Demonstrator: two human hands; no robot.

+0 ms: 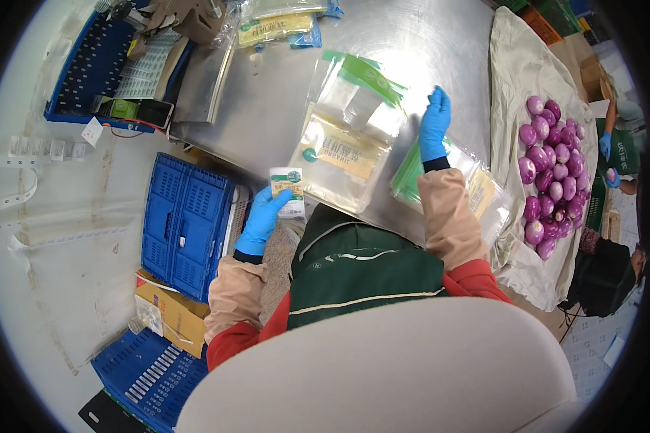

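Note:
My left hand [262, 219], in a blue glove, pinches a small printed white-and-green label card [289, 178] in front of the table's near edge. Just right of the card, a clear plastic bag [339, 155] with a green top band and a yellow printed panel lies flat on the metal table. My right hand [435, 124], also gloved in blue, is held beside that bag with its fingers stretched out and nothing visible in it. Under my right wrist lies a stack of similar green-banded bags [484, 189], partly covered by my sleeve.
Peeled purple onions [556, 173] lie on a pale cloth [509, 94] to the right. Packed yellow bags [278, 30] sit at the far edge. Blue crates [188, 224] and a cardboard box [170, 310] stand at left. Another person's gloved hand [605, 146] shows at far right.

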